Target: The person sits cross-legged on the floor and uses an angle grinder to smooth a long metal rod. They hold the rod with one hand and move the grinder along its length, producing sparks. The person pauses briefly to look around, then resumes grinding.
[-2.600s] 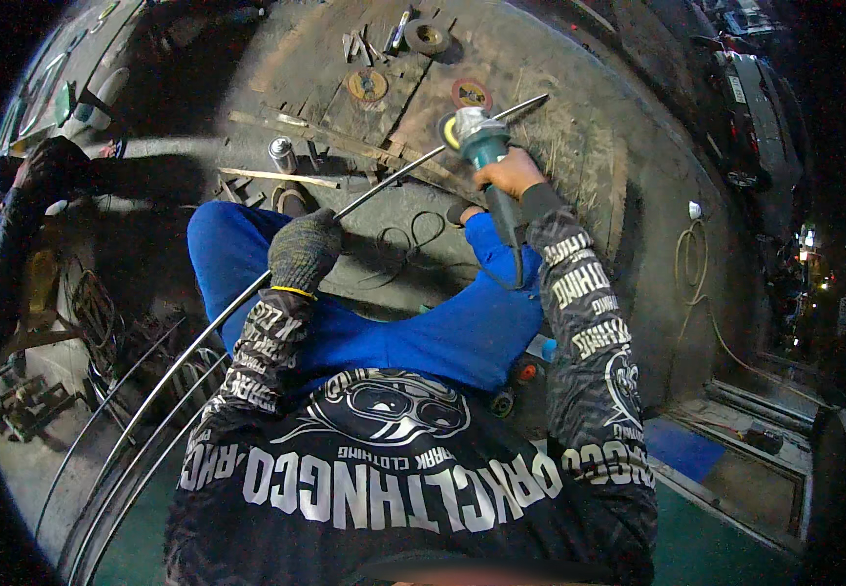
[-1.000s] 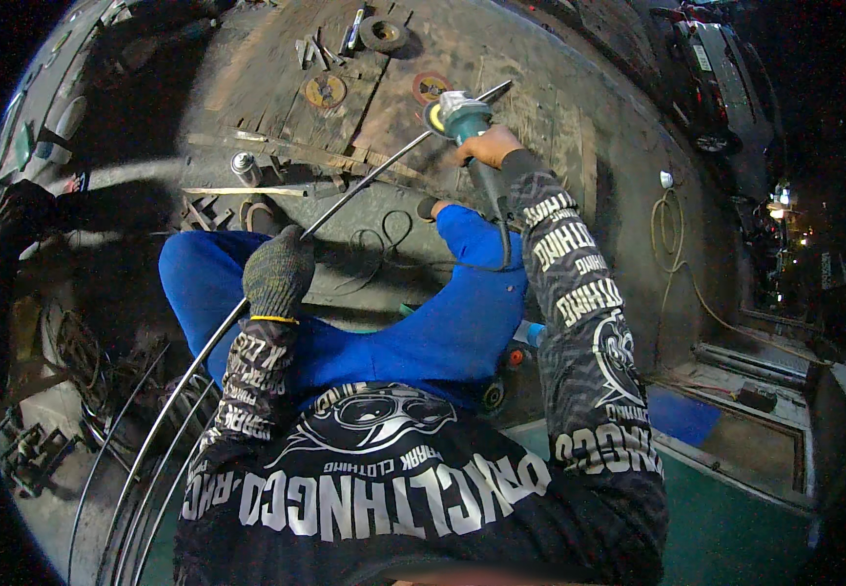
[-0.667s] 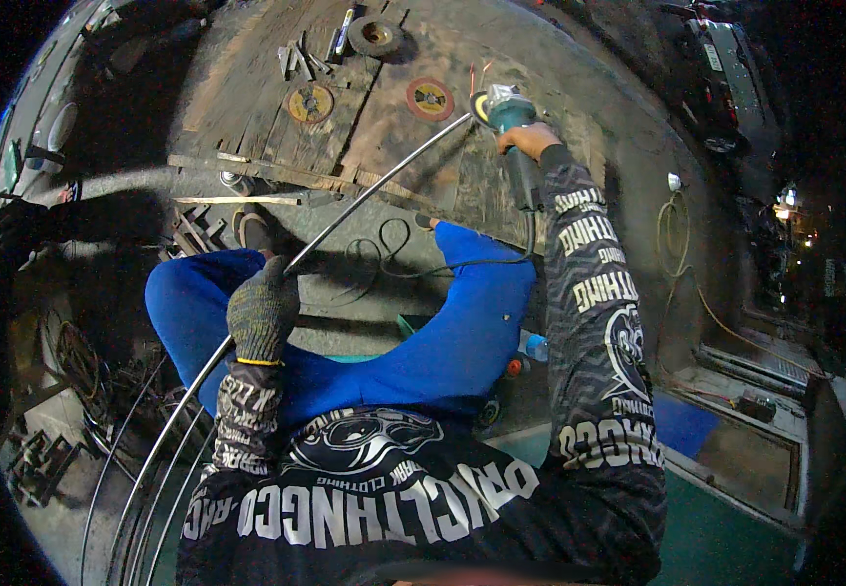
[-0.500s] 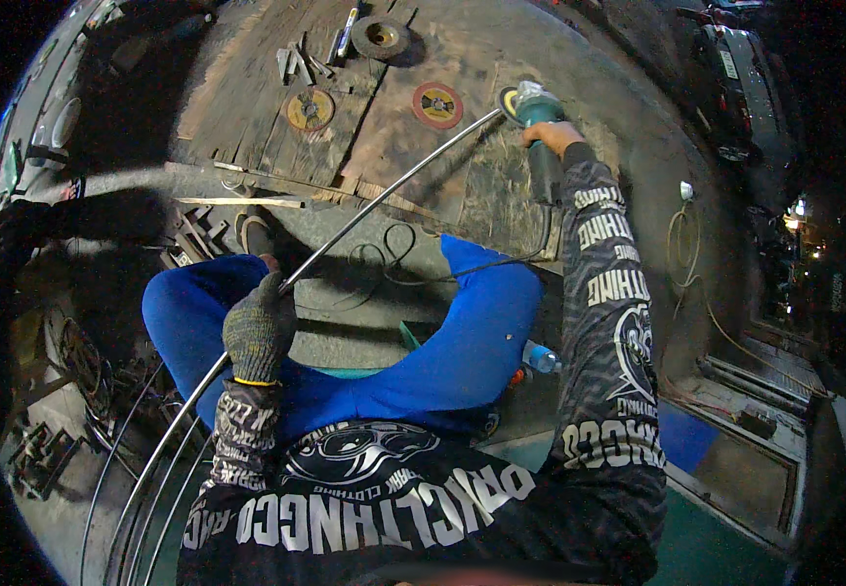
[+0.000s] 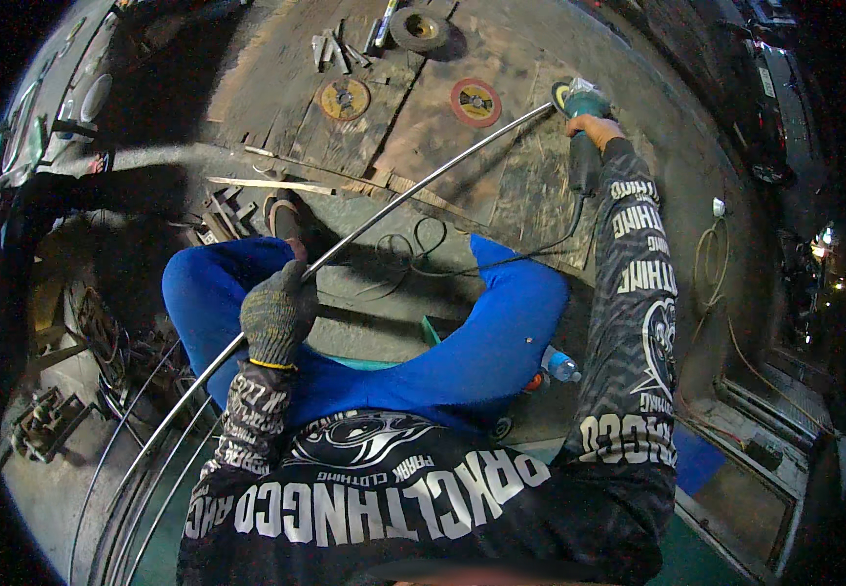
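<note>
My left hand [image 5: 278, 317], in a grey knitted glove with a yellow cuff edge, is closed around a long shiny metal rod [image 5: 423, 190]. The rod slants from the lower left, past my left knee, up to the far right. My bare right hand [image 5: 595, 129] grips a green and black angle grinder [image 5: 585, 166] with its arm stretched out. The grinder's round yellowish disc [image 5: 560, 96] meets the rod's far end; whether it spins or presses there I cannot tell. A dark cord [image 5: 540, 256] trails from the grinder toward my legs.
On the wooden board [image 5: 413, 137] lie a red-rimmed cutting disc [image 5: 475, 103], a tan disc [image 5: 345, 100], a small wheel [image 5: 420, 30] and several metal offcuts [image 5: 340, 51]. More rods [image 5: 164, 508] run at lower left. A blue-capped bottle [image 5: 564, 366] lies by my right thigh.
The whole scene has shifted right in the picture as my head turned. The grinder and rod end sit slightly farther right over the board. Both grips stay the same.
</note>
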Action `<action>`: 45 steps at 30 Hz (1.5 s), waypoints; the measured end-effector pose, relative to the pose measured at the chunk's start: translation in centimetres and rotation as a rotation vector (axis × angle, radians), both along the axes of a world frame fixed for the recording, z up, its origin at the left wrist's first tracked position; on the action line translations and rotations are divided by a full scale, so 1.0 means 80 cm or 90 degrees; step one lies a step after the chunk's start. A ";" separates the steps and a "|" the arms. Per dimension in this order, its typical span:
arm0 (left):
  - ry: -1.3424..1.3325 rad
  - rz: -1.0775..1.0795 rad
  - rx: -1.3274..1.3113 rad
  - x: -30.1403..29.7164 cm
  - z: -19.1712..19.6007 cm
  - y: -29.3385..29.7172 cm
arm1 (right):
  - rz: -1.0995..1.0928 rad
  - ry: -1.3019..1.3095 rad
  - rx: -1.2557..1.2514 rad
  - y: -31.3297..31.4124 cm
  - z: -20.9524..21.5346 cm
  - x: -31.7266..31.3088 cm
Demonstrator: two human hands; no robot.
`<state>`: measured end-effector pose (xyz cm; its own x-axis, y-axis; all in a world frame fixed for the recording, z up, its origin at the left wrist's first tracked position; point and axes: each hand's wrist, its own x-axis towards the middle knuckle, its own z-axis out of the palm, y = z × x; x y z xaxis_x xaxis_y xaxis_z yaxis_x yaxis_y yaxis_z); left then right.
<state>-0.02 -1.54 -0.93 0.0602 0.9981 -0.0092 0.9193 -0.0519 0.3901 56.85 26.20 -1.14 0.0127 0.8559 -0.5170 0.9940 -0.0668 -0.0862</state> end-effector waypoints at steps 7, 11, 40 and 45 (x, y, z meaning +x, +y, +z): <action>0.010 -0.002 -0.099 -0.002 -0.004 -0.007 | -0.242 0.070 0.068 -0.082 -0.025 -0.084; -0.038 -0.005 -0.068 -0.001 -0.011 -0.015 | -0.195 0.021 0.075 -0.124 -0.014 -0.157; -0.024 0.001 -0.035 -0.001 -0.048 -0.005 | -0.135 0.168 0.016 -0.270 0.038 -0.385; -0.032 0.006 -0.070 0.001 -0.037 -0.006 | -0.172 0.103 0.022 -0.239 0.037 -0.348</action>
<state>0.02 -1.99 -3.90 0.0533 0.9918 -0.1160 0.8984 0.0031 0.4392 29.02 7.07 1.85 0.1614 0.8499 -0.5017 0.9140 -0.3205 -0.2487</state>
